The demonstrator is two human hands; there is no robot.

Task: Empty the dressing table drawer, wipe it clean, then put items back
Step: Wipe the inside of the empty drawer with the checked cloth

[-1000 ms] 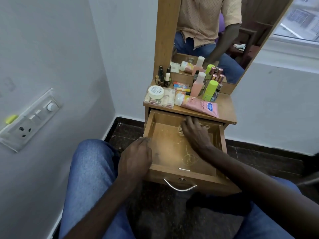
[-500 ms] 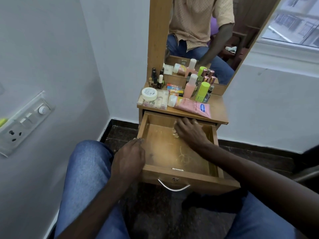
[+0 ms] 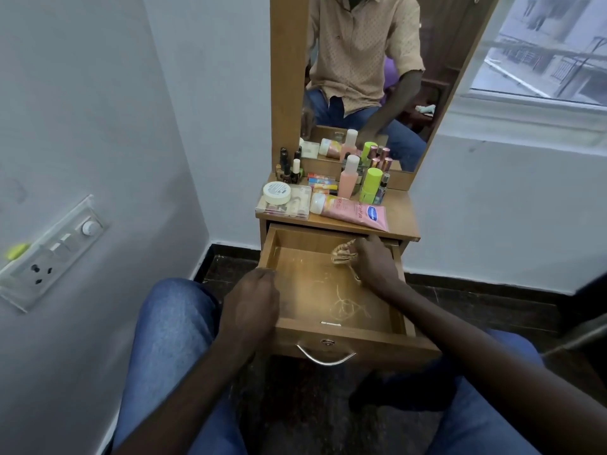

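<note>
Two small things are left on the floor of the open drawer (image 3: 377,348), and many cosmetics stand on the worktop (image 3: 399,211) behind it, so I judge the emptying almost done. The left hand (image 3: 253,300) curls its fingers over the left wall, while the right hand (image 3: 377,261), low at the far right corner a second ago, has risen, its grip closed around a pale beaded piece (image 3: 343,254). A thin tangled chain (image 3: 346,307) and a small white stick (image 3: 330,323) lie near the front wall, to be removed before wiping.

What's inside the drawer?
A pale string, bunched in the right hand, loops over the drawer floor, near a small white stick. The left hand covers one corner.
</note>
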